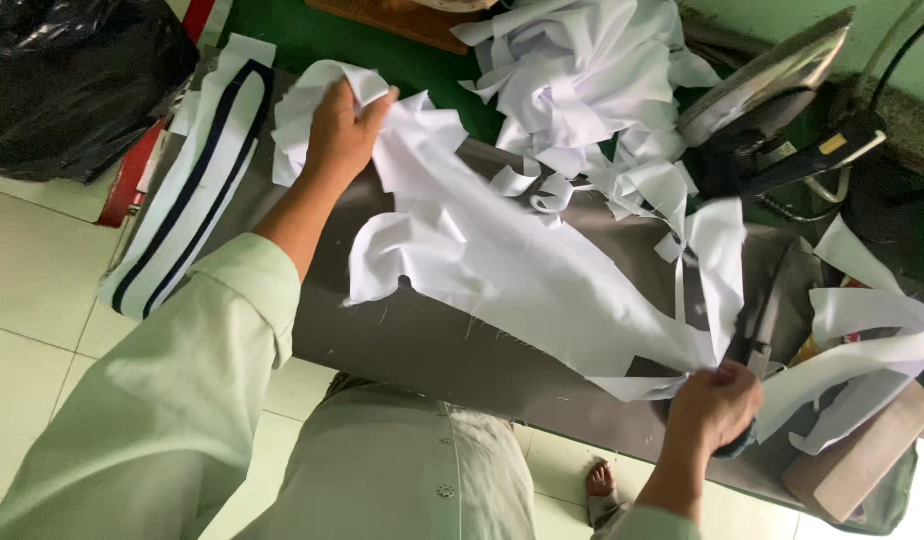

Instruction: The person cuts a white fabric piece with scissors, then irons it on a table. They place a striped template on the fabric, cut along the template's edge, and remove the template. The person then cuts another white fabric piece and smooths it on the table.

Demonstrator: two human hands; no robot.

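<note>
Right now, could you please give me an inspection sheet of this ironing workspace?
Surface: grey padded board, mostly covered by fabric.
Job's things: a long white cloth piece stretched across the board; scissors at its right end.
Clutter: a heap of white offcuts at the far edge; a white and navy striped band draped over the left end; a wooden block at the right corner.
Grippers: left hand grips the cloth's far end; right hand closed on the scissors at the near end.
Cables: a dark cord behind the iron.
Surroundings: pale tiled floor, black bag at upper left.
</note>
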